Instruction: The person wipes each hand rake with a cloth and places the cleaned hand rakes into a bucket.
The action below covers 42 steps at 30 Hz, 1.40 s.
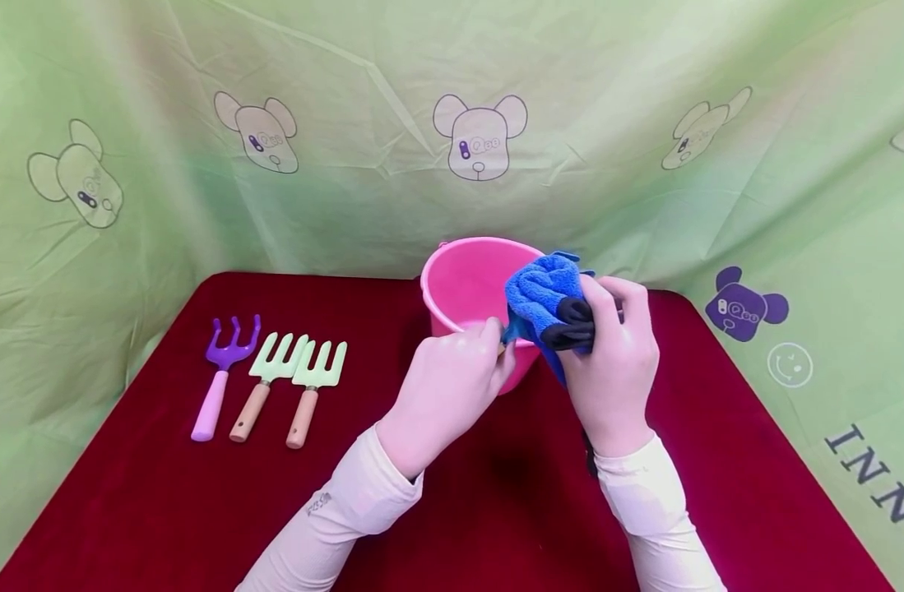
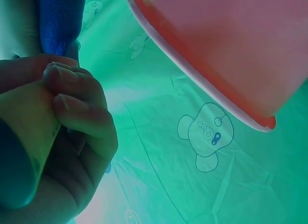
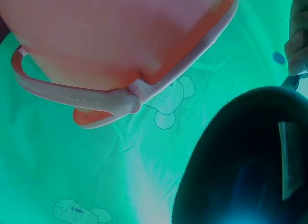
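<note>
My left hand (image 1: 452,382) grips the wooden handle (image 2: 33,113) of a garden hand tool with a blue neck (image 1: 512,326). Its fingers curl round the handle in the left wrist view. My right hand (image 1: 614,362) holds a blue cloth (image 1: 544,288) with black trim, bunched round the tool's head. Blue tips (image 1: 567,256) poke out past the cloth; most of the head is hidden. Both hands are over the near right rim of a pink bucket (image 1: 452,271). In the right wrist view, the cloth's dark underside (image 3: 231,156) hides my right fingers.
Left on the dark red tabletop (image 1: 496,526) lie a purple fork (image 1: 225,353) with a pink handle and two pale green forks (image 1: 274,358) with wooden handles. The bucket's handle (image 3: 77,98) hangs at its side. A green printed curtain (image 1: 363,164) surrounds the table.
</note>
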{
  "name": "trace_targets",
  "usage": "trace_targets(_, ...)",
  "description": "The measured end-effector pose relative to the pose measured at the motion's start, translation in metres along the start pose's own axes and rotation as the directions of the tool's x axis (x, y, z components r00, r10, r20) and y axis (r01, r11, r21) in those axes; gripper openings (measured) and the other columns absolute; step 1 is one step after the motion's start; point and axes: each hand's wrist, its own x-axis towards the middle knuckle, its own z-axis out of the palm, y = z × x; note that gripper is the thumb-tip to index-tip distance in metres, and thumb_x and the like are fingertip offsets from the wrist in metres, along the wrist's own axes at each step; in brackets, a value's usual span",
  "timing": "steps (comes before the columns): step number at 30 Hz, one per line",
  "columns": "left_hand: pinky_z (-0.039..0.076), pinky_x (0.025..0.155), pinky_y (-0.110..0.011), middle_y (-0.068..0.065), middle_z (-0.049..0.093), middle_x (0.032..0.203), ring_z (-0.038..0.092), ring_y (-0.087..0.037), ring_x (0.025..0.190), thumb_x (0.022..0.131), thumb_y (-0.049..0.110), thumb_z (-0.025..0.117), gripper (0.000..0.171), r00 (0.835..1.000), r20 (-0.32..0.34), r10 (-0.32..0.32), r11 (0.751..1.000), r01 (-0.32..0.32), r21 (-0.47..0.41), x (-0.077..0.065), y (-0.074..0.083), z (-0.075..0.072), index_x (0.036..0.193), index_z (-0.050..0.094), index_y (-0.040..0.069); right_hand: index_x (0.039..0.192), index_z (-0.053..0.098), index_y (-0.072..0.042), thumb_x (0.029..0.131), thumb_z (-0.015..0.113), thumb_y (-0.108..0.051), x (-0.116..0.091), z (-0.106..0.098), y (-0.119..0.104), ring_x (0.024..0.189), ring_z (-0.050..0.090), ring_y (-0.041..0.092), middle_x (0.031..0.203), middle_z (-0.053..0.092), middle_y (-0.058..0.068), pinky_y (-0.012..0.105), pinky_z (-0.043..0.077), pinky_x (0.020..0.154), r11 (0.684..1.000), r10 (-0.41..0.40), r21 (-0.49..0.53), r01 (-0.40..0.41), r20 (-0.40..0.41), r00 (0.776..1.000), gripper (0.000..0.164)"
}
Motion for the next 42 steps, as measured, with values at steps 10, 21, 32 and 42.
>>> trace_targets(10,0.036,0.033,-0.025,0.001,0.046,0.044,0.040,-0.012,0.036,0.087,0.022,0.063,0.025,1.000,-0.002,0.004,1.000,-0.004,0.010,-0.0006,0.0003,-0.0015,0.069,0.050,0.010,0.108,0.069,-0.003,0.081,0.076,-0.014,-0.0002,0.0023,0.0015,0.095,0.060,0.037,0.100,0.060,0.027,0.056,0.056,0.077,0.999,-0.007,-0.045,0.005,-0.046,0.999,0.031)
trace_targets(21,0.035,0.033,-0.025,0.002,0.044,0.042,0.040,-0.011,0.035,0.087,0.023,0.063,0.026,1.000,0.017,-0.002,1.000,0.002,0.003,-0.0010,0.0013,-0.0009,0.068,0.050,0.011,0.108,0.069,-0.007,0.084,0.073,-0.015,0.0010,0.0030,0.0050,0.091,0.058,0.037,0.099,0.059,0.025,0.055,0.053,0.073,0.997,-0.025,-0.077,0.020,-0.067,0.997,0.026)
trace_targets(32,0.030,0.034,-0.024,0.002,0.045,0.042,0.036,-0.010,0.035,0.088,0.023,0.061,0.026,1.000,0.011,0.012,1.000,-0.012,-0.004,-0.0004,0.0002,0.0002,0.068,0.050,0.011,0.107,0.069,-0.008,0.086,0.068,-0.011,0.0009,0.0045,0.0061,0.091,0.060,0.038,0.097,0.062,0.026,0.056,0.053,0.071,0.991,-0.073,-0.122,0.058,-0.119,0.990,0.021)
trace_targets(42,0.026,0.036,-0.022,0.003,0.045,0.043,0.034,-0.009,0.036,0.088,0.023,0.061,0.025,1.000,0.020,0.023,1.000,-0.022,-0.020,-0.0005,-0.0009,0.0010,0.069,0.050,0.011,0.101,0.072,-0.009,0.085,0.070,-0.010,0.0033,0.0091,0.0072,0.083,0.060,0.041,0.091,0.063,0.025,0.057,0.051,0.068,0.988,-0.115,-0.127,0.086,-0.239,0.964,0.016)
